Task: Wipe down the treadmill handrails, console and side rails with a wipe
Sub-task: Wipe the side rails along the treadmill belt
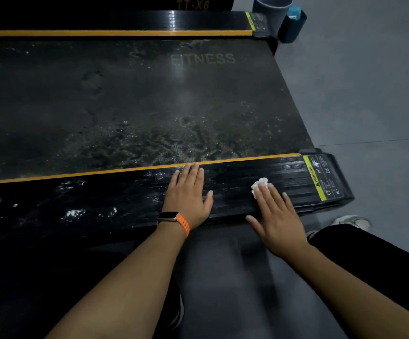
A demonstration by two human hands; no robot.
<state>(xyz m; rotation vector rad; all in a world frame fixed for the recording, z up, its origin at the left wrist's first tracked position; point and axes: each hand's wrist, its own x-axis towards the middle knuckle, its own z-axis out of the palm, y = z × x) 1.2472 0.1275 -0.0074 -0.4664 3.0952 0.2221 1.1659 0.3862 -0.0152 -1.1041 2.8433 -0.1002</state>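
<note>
There is one belt [125,94] and two side rails, the near rail [125,199] and the far rail [125,20]. There are two warning labels, the near label [321,177] and the far label [251,20]. Two hands show, the left hand [186,194] and the right hand [277,216]. There is one wipe [259,185], one watch [171,216], one bucket [270,11] and one shoe [350,222].

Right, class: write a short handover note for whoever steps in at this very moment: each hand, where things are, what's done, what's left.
Left hand: flat on the near side rail, fingers straight, holding nothing.
Right hand: straight fingers press the white wipe onto the same rail, close to the warning label.
Done: cannot tell; pale smears show on this rail left of the hands.
Left: finish this rail, then the far side rail; handrails and console are out of view.
</note>
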